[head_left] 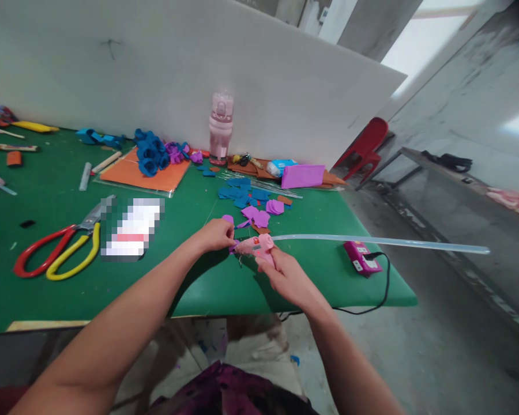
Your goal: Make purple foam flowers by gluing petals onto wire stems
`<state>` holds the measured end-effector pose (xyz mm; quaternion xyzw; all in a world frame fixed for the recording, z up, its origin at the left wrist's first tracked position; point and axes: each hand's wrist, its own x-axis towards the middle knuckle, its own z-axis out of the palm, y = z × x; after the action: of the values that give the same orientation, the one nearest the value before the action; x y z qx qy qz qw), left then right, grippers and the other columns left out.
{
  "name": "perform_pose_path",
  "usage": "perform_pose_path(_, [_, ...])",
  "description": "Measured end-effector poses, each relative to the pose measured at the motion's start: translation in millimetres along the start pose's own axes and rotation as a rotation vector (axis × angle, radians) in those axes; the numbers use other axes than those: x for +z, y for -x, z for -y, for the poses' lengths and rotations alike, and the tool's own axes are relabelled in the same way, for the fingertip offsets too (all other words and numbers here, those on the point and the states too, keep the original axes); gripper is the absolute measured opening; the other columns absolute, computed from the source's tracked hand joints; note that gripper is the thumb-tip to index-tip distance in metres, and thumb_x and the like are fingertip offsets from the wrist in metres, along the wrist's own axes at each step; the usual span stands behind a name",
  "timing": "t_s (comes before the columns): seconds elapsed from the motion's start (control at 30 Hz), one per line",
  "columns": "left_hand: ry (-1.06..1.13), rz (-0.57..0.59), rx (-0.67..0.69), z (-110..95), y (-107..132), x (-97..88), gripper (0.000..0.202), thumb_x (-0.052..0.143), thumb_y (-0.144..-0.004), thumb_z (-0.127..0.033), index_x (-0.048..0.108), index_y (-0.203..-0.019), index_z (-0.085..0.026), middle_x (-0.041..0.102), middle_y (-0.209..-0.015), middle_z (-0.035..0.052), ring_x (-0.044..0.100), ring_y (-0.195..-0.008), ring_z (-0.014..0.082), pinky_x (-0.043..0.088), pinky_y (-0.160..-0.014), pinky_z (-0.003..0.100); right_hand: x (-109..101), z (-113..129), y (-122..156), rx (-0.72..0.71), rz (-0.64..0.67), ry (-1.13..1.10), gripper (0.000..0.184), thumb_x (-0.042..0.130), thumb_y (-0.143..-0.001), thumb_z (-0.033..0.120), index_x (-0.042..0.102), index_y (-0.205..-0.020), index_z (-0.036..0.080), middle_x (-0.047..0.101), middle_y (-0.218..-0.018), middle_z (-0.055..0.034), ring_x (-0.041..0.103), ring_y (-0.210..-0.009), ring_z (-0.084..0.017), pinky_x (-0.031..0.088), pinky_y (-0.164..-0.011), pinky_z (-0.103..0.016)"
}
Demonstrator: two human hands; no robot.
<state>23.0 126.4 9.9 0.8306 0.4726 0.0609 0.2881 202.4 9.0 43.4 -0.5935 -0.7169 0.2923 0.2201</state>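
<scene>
My right hand (283,274) is wrapped round the handle of a pink hot glue gun (259,246), whose nozzle points left. From its back end a long clear glue stick (372,239) reaches out past the table's right side. Pinched in my left hand (216,235) is a purple foam piece (228,219), partly hidden by the fingers. The nozzle is right beside those fingertips; whether it touches the piece I cannot tell. Just beyond both hands lie purple foam cutouts (257,217) and blue foam cutouts (240,193).
Left on the green table (190,288) are large scissors (75,242) and a blurred white rectangle (132,227). Blue foam flowers (150,153) rest on an orange sheet (134,177). A pink bottle (221,129) stands at the back. A magenta box (362,257) with a black cord (387,282) sits right.
</scene>
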Motion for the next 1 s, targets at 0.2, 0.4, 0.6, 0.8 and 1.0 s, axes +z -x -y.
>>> perform_pose_path(0.2, [-0.024,-0.006,0.007,0.7,-0.1,0.5,0.013,0.058,-0.064,-0.027,0.058,-0.058,-0.016,0.057,-0.056,0.0005,0.049,-0.055,0.0126,0.027,-0.05,0.023,0.7,0.1,-0.7,-0.013,-0.004,0.005,0.028,0.04,-0.088,0.035,0.056,-0.102,0.015,0.063,-0.076,-0.0061,0.058,-0.075,-0.019,0.04,-0.064,-0.026])
perform_pose_path(0.4, [-0.03,-0.013,0.007,-1.8,1.0,-0.7,0.017,0.06,-0.065,-0.032,0.059,-0.059,-0.016,0.057,-0.056,0.0008,0.05,-0.055,0.0128,0.028,-0.05,0.023,-1.2,0.9,-0.5,-0.001,0.002,0.04,0.029,0.04,-0.088,0.034,0.056,-0.104,0.015,0.064,-0.083,-0.0075,0.057,-0.076,-0.019,0.04,-0.064,-0.026])
perform_pose_path(0.6, [-0.04,0.003,0.003,-1.3,0.6,-0.8,0.013,0.059,-0.065,-0.028,0.061,-0.061,-0.016,0.058,-0.057,0.001,0.05,-0.056,0.013,0.029,-0.051,0.023,-2.4,3.0,-0.8,-0.009,0.008,0.041,0.029,0.04,-0.088,0.033,0.055,-0.106,0.016,0.064,-0.089,-0.0082,0.057,-0.079,-0.019,0.04,-0.066,-0.026])
perform_pose_path(0.8, [-0.035,-0.003,0.008,-0.7,0.2,-0.4,0.012,0.059,-0.064,-0.027,0.06,-0.06,-0.016,0.058,-0.057,0.0006,0.05,-0.056,0.0128,0.029,-0.051,0.023,-2.7,4.4,-0.2,-0.018,0.009,0.04,0.028,0.04,-0.088,0.032,0.055,-0.105,0.015,0.063,-0.09,-0.0082,0.057,-0.08,-0.019,0.04,-0.068,-0.026])
perform_pose_path(1.0, [-0.03,-0.009,0.013,-2.4,1.0,-1.2,0.014,0.059,-0.064,-0.029,0.059,-0.058,-0.016,0.056,-0.056,0.0003,0.049,-0.055,0.0127,0.029,-0.051,0.023,-3.6,5.7,1.0,-0.02,0.015,0.033,0.028,0.039,-0.089,0.032,0.054,-0.106,0.016,0.063,-0.089,-0.0084,0.057,-0.081,-0.019,0.04,-0.068,-0.026])
